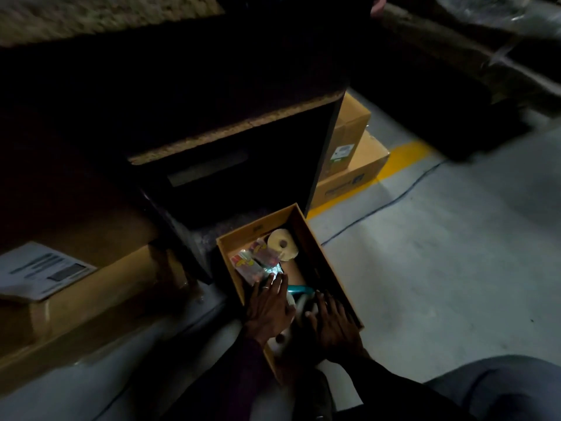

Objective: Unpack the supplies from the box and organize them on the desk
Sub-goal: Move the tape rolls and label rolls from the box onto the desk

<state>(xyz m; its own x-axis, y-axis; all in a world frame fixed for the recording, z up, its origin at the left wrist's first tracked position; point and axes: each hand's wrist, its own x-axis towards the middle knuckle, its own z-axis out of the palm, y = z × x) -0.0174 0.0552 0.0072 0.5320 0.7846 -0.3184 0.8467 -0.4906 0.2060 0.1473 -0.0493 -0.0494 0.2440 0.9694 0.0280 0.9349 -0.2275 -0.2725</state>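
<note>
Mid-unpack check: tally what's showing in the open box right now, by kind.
Cream roll: 1
Clear packets: 2
Teal item: 1
Total: 4 showing; the left hand and right hand cover the rest.

Four cardboard boxes, two hands, one cream roll

I make out a yellow-brown box, cream roll, red-and-yellow printed packets, teal piece, yellow stripe, grey floor, black-printed white label
</note>
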